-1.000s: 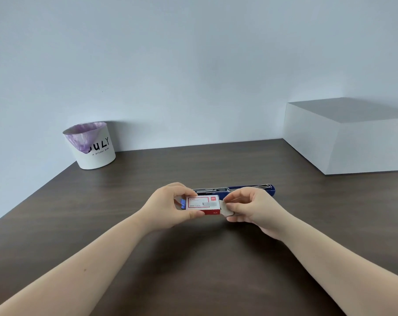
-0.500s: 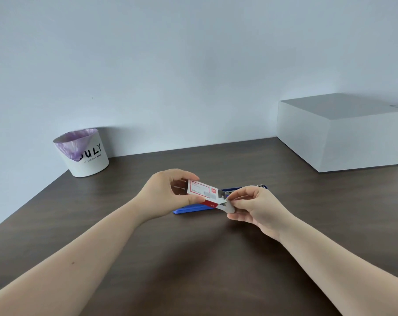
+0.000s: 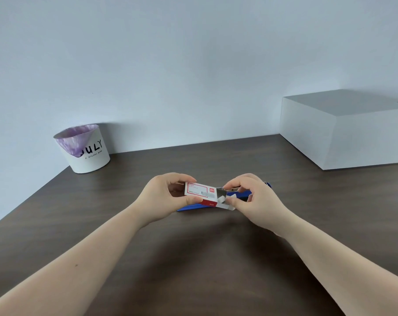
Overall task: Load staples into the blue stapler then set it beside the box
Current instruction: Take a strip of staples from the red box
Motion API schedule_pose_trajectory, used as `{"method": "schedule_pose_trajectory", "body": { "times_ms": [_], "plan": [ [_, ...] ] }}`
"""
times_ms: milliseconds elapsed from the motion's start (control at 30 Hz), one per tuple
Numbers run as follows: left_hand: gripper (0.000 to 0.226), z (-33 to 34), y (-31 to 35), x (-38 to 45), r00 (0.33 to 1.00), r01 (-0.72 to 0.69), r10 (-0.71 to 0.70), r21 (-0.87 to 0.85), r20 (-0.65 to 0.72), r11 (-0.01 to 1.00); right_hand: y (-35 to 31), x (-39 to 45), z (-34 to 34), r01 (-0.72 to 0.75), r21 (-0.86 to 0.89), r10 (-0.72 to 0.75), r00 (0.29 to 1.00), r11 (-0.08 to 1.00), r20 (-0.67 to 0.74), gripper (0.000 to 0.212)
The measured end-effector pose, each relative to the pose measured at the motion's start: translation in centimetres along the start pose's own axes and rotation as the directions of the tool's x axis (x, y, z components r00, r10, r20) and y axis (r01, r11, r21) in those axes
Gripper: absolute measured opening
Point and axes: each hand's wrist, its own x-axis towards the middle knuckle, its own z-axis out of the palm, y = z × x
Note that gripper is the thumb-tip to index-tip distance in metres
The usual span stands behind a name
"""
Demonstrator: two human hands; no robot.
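Observation:
A small red and white staple box (image 3: pixel 199 193) is held above the dark table by my left hand (image 3: pixel 163 197), which grips its left end. My right hand (image 3: pixel 255 197) pinches the box's opened white end flap (image 3: pixel 226 200) at its right end; a grey strip of staples shows in the opening. The blue stapler (image 3: pixel 193 207) lies open on the table just behind and below the box, mostly hidden by both hands. Only its blue base and a tip at the right show. The large white box (image 3: pixel 353 135) stands at the back right.
A white bin (image 3: pixel 86 153) with a purple liner and black lettering stands at the back left against the wall. The dark wooden table (image 3: pixel 193 258) runs to the wall, with its left edge slanting toward me.
The staple box has been lifted and tilted, and my right hand has pulled its right end flap open. The view has shifted slightly.

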Motion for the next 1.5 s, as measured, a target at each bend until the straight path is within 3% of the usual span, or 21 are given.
{"method": "schedule_pose_trajectory", "body": {
  "times_ms": [167,433,633,700,800,867,967,1100,1400,1500],
  "plan": [
    [0.038,0.0,-0.7,-0.2,1.0,-0.002,0.002,-0.012,0.022,1.0,0.1,0.2,-0.3,0.104,-0.095,-0.095,0.991,0.99,0.098,0.024],
    [0.036,0.3,-1.7,-0.1,0.999,0.012,-0.009,-0.075,0.05,0.997,-0.1,0.8,0.4,0.159,-0.187,-0.105,0.958,0.97,0.268,0.024],
    [0.033,0.9,-2.7,-0.3,0.998,0.044,-0.037,-0.143,0.048,0.989,0.3,1.0,0.6,0.227,-0.187,-0.175,0.95,0.956,0.258,0.015],
    [0.032,0.8,-3.0,-0.3,0.999,0.05,-0.046,-0.176,0.03,0.983,0.5,1.2,0.2,0.229,-0.168,-0.201,0.965,0.959,0.167,0.008],
    [0.031,0.7,-3.6,-0.5,0.998,0.065,-0.067,-0.248,-0.002,0.967,0.4,1.5,-0.6,0.051,0.085,-0.04,0.99,0.995,-0.132,0.006],
    [0.033,0.7,-4.0,-0.8,0.997,0.064,-0.076,-0.299,-0.028,0.952,0.3,1.6,-0.7,-0.071,0.336,0.148,0.966,0.939,-0.212,0.007],
    [0.04,0.8,-4.4,-1.0,0.994,0.058,-0.085,-0.343,-0.062,0.937,0.1,1.2,-0.6,-0.246,0.552,0.318,0.947,0.797,-0.036,0.021],
    [0.04,1.2,-4.6,-1.0,0.995,0.052,-0.079,-0.342,-0.064,0.938,-0.5,0.7,-0.1,-0.487,0.604,0.384,0.873,0.631,0.302,0.018],
    [0.039,1.2,-4.6,-0.9,0.995,0.065,-0.089,-0.343,-0.054,0.937,-0.6,0.6,0.2,-0.527,0.698,0.441,0.836,0.484,0.326,0.012],
    [0.041,1.0,-4.6,-0.9,0.994,0.066,-0.094,-0.371,-0.059,0.926,-0.6,0.5,0.2,-0.546,0.675,0.442,0.828,0.497,0.344,0.013]
  ]
}}
